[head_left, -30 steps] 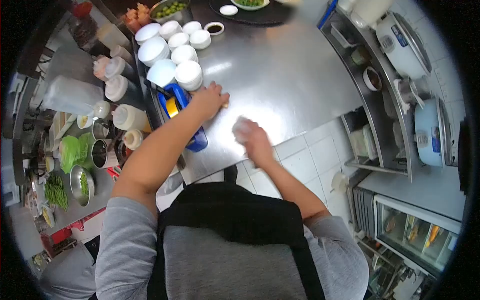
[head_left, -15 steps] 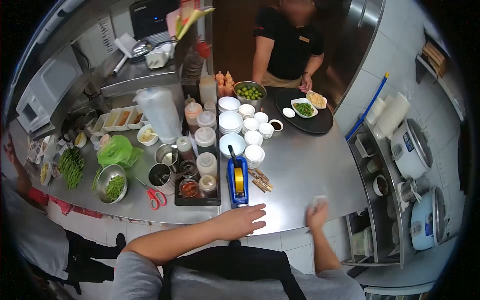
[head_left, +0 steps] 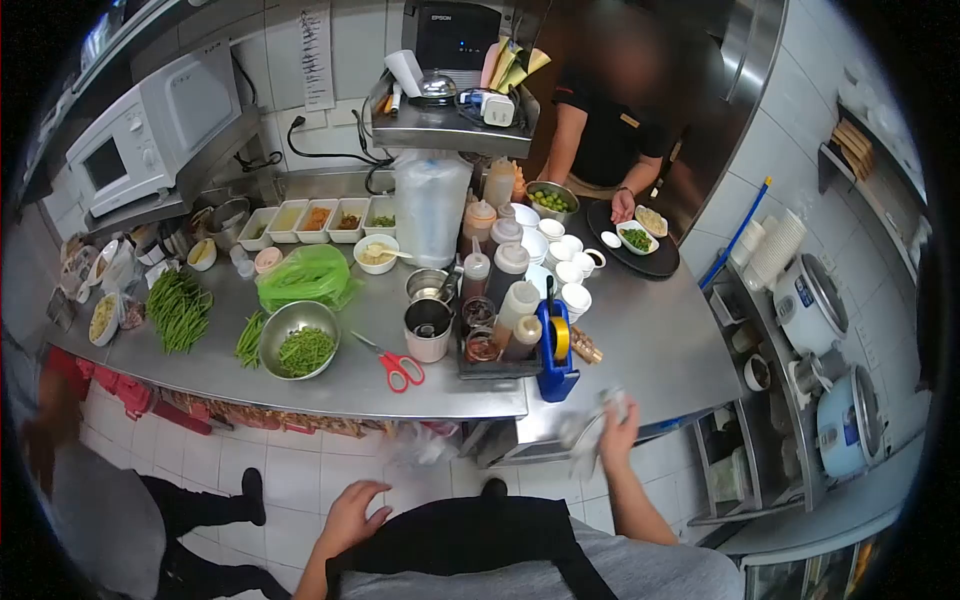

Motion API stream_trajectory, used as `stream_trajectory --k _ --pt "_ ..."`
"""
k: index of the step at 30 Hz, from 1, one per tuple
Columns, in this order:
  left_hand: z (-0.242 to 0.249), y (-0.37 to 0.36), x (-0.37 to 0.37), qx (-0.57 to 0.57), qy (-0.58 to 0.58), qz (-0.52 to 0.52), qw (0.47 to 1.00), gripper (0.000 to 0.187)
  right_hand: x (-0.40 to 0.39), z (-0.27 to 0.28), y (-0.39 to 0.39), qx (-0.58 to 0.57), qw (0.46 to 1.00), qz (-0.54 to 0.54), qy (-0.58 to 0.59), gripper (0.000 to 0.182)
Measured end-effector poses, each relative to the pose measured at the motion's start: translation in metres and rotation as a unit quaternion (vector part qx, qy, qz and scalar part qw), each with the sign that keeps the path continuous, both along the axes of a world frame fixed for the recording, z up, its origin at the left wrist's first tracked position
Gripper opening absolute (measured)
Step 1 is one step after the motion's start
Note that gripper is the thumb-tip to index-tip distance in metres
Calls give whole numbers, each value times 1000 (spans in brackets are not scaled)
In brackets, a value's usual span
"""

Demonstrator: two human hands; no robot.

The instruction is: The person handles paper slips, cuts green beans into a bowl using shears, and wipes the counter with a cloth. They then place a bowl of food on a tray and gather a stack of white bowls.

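My right hand (head_left: 618,432) is closed on a crumpled white cloth (head_left: 588,432) at the front edge of the steel counter. The cloth is smeared by motion, so its material is hard to make out. My left hand (head_left: 354,515) is held low in front of my black apron, away from the counter, with thumb and fingers apart and nothing in it. Just beyond the cloth stands a blue tape dispenser (head_left: 556,365) with a yellow roll. A bundle of short brown sticks (head_left: 586,346) lies beside it.
Sauce bottles (head_left: 515,310) crowd a black tray. Left of them are red-handled scissors (head_left: 402,374), a metal bowl (head_left: 272,358) of chopped greens and a green bag (head_left: 305,280). White bowls (head_left: 575,298) are stacked behind the dispenser. One co-worker faces me across the counter; another is at left.
My left hand has dropped from beside the tape dispenser to my apron. My right hand is still by the counter edge, with more of the cloth showing. My view has swung left.
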State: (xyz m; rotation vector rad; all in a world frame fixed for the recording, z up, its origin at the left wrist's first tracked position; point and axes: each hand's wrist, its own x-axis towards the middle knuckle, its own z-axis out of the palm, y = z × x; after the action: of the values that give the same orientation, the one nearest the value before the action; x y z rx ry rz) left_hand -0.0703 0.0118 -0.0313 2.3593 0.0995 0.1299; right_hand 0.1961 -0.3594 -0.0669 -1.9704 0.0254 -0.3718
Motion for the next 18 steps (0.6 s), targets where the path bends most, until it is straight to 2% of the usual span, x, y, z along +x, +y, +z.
stream_trajectory --k 2,4,5,6,7,9,10,12,15,18 --pt "-19 15 -40 -12 65 56 996 36 27 -9 -1 9 982 -177 -64 44" --pt "-31 24 -67 -9 135 84 987 38 51 -66 -12 -186 965 -176 -55 49" --pt "-44 32 -78 10 168 51 984 39 47 -60 -4 -281 943 -172 -50 51" --pt "-62 42 -85 29 201 20 979 40 41 -51 -1 -432 875 -116 184 55" --pt "-61 46 -85 48 232 -7 971 42 43 -48 3 -406 885 -161 162 54" --pt "-57 50 -83 11 208 17 978 44 53 -45 8 -346 897 -246 118 52" --pt "-49 51 -76 -7 196 26 980 45 57 -30 10 -336 904 -262 33 49" --pt "-32 51 -60 22 203 59 977 46 77 -1 8 -307 905 -249 -157 43" --pt "-44 60 -42 41 195 59 978 47 84 89 47 -208 925 -196 -250 33" --pt "-40 67 -14 28 201 54 978 47 90 136 72 -136 921 -163 -328 30"
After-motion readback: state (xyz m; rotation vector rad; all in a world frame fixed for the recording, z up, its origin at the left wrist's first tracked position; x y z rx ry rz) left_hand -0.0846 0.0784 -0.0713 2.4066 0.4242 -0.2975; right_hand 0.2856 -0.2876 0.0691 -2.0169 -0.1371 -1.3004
